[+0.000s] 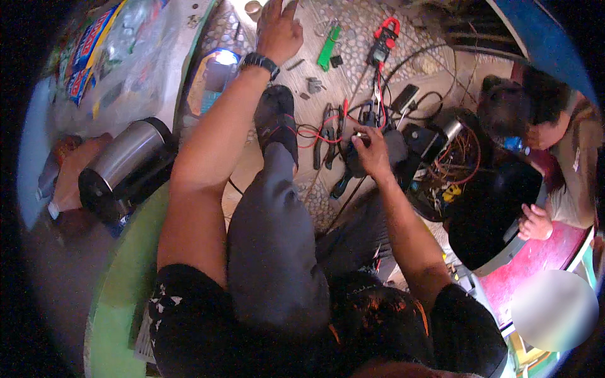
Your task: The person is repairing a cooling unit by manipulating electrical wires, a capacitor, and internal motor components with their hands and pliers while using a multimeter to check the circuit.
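My left hand (pixel 278 33), with a dark watch (pixel 261 63) on its wrist, reaches to the far edge of the view. Its visible fingers are apart, though some tips are cut off. A small round metal piece (pixel 253 7) is just to its left. My right hand (pixel 374 154) is pinched over a dark object by the wires, and what it holds is too small to name. Pliers (pixel 329 135) and a thin red wire (pixel 309 131) lie left of it. Beyond it rests a red and grey clamp meter (pixel 379 47), its leads running toward me. A green strip-shaped piece (pixel 329 48) lies between my hands.
A lit lamp (pixel 214 75) stands left of my forearm. Farther left are a steel and black cylinder (pixel 129 162) and a plastic bag (pixel 132 69). My foot (pixel 276 120) is on the floor between my arms. Coiled wires (pixel 463 157) and another person's hand (pixel 535 222) are at right.
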`<state>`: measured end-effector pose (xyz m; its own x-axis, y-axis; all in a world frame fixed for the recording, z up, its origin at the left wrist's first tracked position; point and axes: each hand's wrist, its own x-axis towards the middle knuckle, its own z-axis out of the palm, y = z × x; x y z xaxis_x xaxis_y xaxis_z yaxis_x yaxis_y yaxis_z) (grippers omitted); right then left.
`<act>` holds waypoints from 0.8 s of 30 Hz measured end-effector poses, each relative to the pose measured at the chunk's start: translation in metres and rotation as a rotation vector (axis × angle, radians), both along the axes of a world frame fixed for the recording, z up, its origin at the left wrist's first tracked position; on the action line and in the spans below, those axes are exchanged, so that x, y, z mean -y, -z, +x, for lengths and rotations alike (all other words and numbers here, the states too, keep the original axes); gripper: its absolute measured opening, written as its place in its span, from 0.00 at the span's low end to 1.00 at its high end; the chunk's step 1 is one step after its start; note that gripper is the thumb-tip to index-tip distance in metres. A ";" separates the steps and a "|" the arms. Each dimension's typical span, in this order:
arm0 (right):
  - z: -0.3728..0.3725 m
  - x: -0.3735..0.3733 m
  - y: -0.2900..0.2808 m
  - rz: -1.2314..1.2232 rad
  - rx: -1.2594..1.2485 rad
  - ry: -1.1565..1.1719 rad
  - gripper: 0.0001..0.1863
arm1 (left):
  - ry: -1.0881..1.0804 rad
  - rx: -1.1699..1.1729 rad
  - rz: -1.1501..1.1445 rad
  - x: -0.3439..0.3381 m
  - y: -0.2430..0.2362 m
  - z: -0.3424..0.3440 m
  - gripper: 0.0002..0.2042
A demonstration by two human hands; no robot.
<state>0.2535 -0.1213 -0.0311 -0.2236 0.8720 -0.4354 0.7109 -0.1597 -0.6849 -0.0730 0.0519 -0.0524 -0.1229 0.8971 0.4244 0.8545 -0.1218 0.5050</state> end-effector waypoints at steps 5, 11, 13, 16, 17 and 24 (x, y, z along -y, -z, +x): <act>0.016 0.014 -0.010 -0.157 0.076 -0.147 0.17 | 0.254 0.071 -0.190 0.058 0.018 0.037 0.18; 0.062 -0.020 -0.022 0.275 0.278 0.132 0.15 | 0.609 0.223 -0.497 0.091 0.015 0.090 0.10; 0.079 -0.044 -0.006 0.408 0.364 0.181 0.17 | 0.730 0.282 -0.563 0.091 0.016 0.117 0.10; 0.092 -0.083 0.015 0.300 0.477 0.209 0.20 | 0.808 0.382 -0.639 0.084 0.006 0.144 0.11; 0.087 -0.098 0.015 0.204 0.506 0.220 0.21 | 0.812 0.414 -0.662 0.080 0.002 0.151 0.11; 0.105 -0.135 0.081 -0.062 0.280 0.647 0.24 | 0.719 0.717 -0.756 0.069 -0.005 0.185 0.16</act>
<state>0.3581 0.0142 -0.1117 0.4593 0.7635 -0.4541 0.6081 -0.6429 -0.4658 0.1122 -0.0167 -0.0473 0.5026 0.8454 -0.1811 0.2219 0.0763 0.9721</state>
